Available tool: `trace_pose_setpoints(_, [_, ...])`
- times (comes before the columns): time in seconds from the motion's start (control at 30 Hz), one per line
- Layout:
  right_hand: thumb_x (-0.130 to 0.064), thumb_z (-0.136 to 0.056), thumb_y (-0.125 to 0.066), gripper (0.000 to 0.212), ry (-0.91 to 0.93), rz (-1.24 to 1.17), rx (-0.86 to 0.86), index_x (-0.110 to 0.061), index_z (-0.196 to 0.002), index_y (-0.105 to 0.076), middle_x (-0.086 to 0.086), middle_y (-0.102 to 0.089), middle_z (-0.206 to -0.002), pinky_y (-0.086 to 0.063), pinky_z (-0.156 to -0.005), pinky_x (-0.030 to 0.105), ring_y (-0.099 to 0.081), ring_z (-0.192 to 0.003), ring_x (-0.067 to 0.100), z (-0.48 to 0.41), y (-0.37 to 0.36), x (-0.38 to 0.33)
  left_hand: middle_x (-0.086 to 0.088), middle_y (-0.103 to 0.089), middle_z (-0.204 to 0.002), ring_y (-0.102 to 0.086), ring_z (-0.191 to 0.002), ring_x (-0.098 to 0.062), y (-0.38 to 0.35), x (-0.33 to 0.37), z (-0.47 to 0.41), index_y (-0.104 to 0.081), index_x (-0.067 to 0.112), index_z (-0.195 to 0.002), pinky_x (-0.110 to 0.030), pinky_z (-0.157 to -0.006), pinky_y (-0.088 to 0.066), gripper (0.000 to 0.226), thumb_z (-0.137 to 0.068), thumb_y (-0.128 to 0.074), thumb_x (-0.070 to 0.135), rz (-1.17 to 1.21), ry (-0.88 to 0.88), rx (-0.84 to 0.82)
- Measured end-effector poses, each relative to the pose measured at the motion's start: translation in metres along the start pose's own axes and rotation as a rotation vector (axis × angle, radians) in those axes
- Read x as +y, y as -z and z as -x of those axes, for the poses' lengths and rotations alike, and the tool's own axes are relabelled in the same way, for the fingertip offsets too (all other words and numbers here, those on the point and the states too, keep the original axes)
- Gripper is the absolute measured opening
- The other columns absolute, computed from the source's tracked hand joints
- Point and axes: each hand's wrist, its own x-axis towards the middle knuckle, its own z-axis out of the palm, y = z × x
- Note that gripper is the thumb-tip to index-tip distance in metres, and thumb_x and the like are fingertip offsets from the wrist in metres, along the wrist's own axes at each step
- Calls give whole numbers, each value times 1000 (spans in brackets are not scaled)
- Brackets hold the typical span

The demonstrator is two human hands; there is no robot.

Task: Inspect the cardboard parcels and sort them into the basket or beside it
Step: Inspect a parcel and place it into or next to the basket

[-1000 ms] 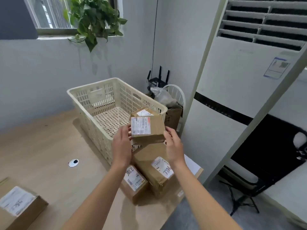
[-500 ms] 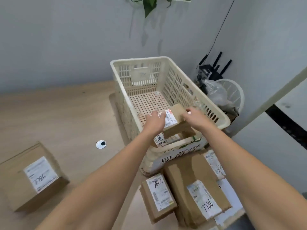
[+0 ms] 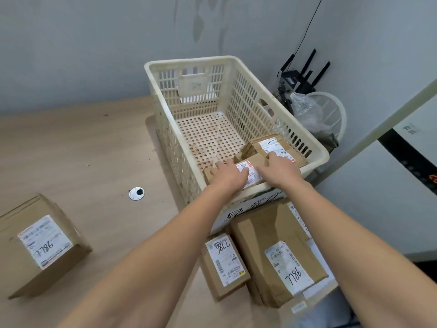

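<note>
A cream plastic basket (image 3: pixel 165 95) stands on the wooden table. Both my hands reach over its near rim. My left hand (image 3: pixel 229 175) and my right hand (image 3: pixel 277 172) rest on a small cardboard parcel (image 3: pixel 253 171) with a white label, low in the basket's near corner. Whether the fingers still grip it I cannot tell for sure; they lie over its top. Another labelled parcel (image 3: pixel 272 146) lies in the basket just behind it. Two parcels sit beside the basket's near end: a small one (image 3: pixel 224 263) and a larger one (image 3: pixel 279 252).
A further parcel (image 3: pixel 42 242) sits on the table at the left. A round cable grommet (image 3: pixel 136 193) is set in the tabletop. Behind the basket at the right are a router (image 3: pixel 298 79) and a white fan with a plastic bag (image 3: pixel 314 114).
Both hands carried the small parcel from above the basket's near end down into its near corner. My view tilted down and to the left.
</note>
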Motion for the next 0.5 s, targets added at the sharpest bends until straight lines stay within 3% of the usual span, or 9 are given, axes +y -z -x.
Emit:
trace_pose_setpoints(0.07, [-43,-100,-49,55,55,-45,108,-16,-147,-47,12,-58,-144,-42,-106,47,-46,-135,36,15,-3,8,-21,-28,-161,-27,-148,-42,0,1,12,-34,8,-155,-53,-115,-34,60,-108,-42,45,0,-110,158])
trace_pose_setpoints(0.23, [-39,-103,-52,48,121,-223,253,-19,-147,-50,9,-48,-154,-31,-118,46,-32,-146,27,74,-22,33,-4,-55,-130,-49,-122,-23,-10,-2,64,-56,12,-132,-36,-104,-43,30,-104,-54,23,200,-524,528])
trace_pose_setpoints(0.33, [-41,-103,-55,57,126,-328,232,-26,-156,-41,5,-24,-170,-20,-127,47,-14,-158,24,126,-46,49,1,-59,-121,-54,-115,-17,-33,-19,115,-57,13,-130,-27,-99,-43,27,-103,-57,15,290,-663,597])
trace_pose_setpoints(0.5, [-42,-102,-56,52,27,-415,131,-28,-150,-46,8,-27,-165,-21,-124,47,-15,-153,30,217,-98,62,7,-60,-108,-58,-102,-12,-90,-86,201,-58,17,-124,-29,-92,-50,25,-101,-59,8,267,-673,484])
